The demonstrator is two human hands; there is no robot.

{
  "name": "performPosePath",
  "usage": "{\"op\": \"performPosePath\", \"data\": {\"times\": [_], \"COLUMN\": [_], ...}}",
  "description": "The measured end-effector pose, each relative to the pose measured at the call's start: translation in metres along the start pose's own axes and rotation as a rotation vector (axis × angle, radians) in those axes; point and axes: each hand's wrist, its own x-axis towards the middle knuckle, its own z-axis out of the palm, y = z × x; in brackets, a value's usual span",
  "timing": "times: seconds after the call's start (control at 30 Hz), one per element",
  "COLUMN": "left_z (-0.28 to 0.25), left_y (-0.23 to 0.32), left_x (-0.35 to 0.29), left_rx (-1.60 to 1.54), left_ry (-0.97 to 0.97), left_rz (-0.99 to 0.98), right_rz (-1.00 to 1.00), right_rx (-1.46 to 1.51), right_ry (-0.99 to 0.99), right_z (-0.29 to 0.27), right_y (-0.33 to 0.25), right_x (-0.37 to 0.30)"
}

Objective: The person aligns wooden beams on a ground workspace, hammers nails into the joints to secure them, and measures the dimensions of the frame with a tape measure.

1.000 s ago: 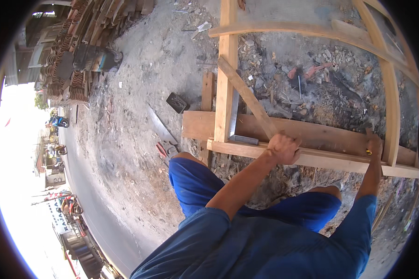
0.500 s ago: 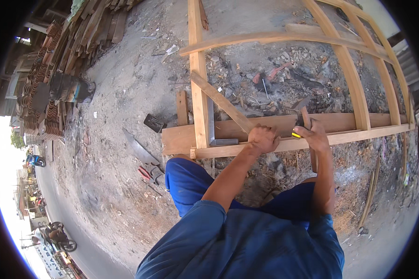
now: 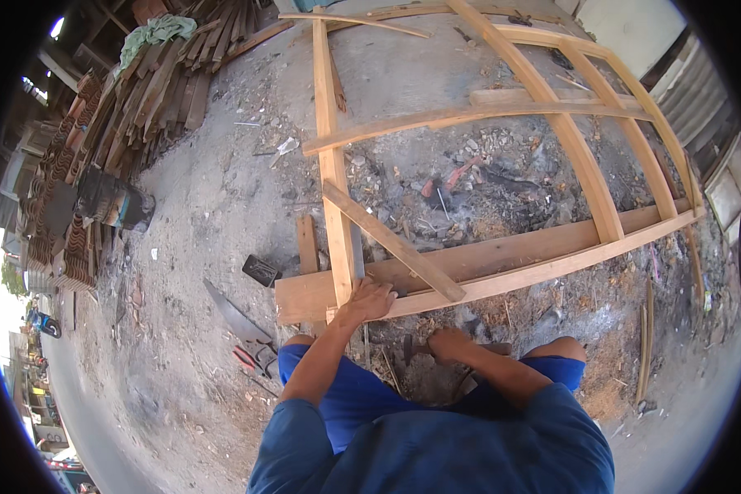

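Observation:
My left hand (image 3: 369, 300) is closed at the near left corner of a wooden frame, where an upright beam (image 3: 329, 198) meets the long near rail (image 3: 543, 270). Its fingers wrap over a metal carpenter's square (image 3: 357, 251), whose long leg shows along the beam; the rest is hidden beneath the hand. My right hand (image 3: 450, 346) is wrapped around a hammer (image 3: 497, 348), held low between my knees, its head pointing left. A diagonal brace (image 3: 395, 241) runs from the beam to the rail. Behind the rail lies a wide plank (image 3: 502, 247).
To the left on the dirt lie a handsaw (image 3: 235, 313), red-handled pliers (image 3: 245, 357) and a black tray (image 3: 261, 270). A lumber pile (image 3: 169, 70) and stacked roof tiles (image 3: 37, 206) stand at the far left. Rubble (image 3: 469, 177) covers the ground inside the frame.
My left hand has moved left from the brace's lower end to the corner with the square. The right hand has lowered the hammer toward me and left; the yellow-black tape measure no longer shows.

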Motion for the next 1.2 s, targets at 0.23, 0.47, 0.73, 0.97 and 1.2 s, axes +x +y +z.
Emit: {"op": "performPosePath", "data": {"times": [0.23,0.47,0.73,0.97,1.2], "left_z": [-0.045,-0.114,-0.133,-0.002,0.182], "left_y": [0.019,0.03,-0.142,-0.248,-0.206], "left_x": [0.011,-0.053,-0.166,-0.243,-0.322], "left_rx": [-0.132,-0.139,-1.367,-2.108,-1.7], "left_ry": [0.143,0.498,1.11,1.433,0.923], "left_rz": [-0.02,0.195,0.069,-0.4,-1.098], "right_rz": [0.179,0.161,0.169,0.089,0.049], "right_rx": [-0.097,-0.083,0.183,-0.098,0.254], "right_ry": [-0.065,-0.254,-0.29,-0.287,-0.754], "right_z": [0.024,-0.042,-0.058,-0.058,-0.072], "right_y": [0.044,-0.013,-0.02,-0.067,-0.026], "right_x": [0.022,-0.012,-0.043,-0.006,0.004]}}
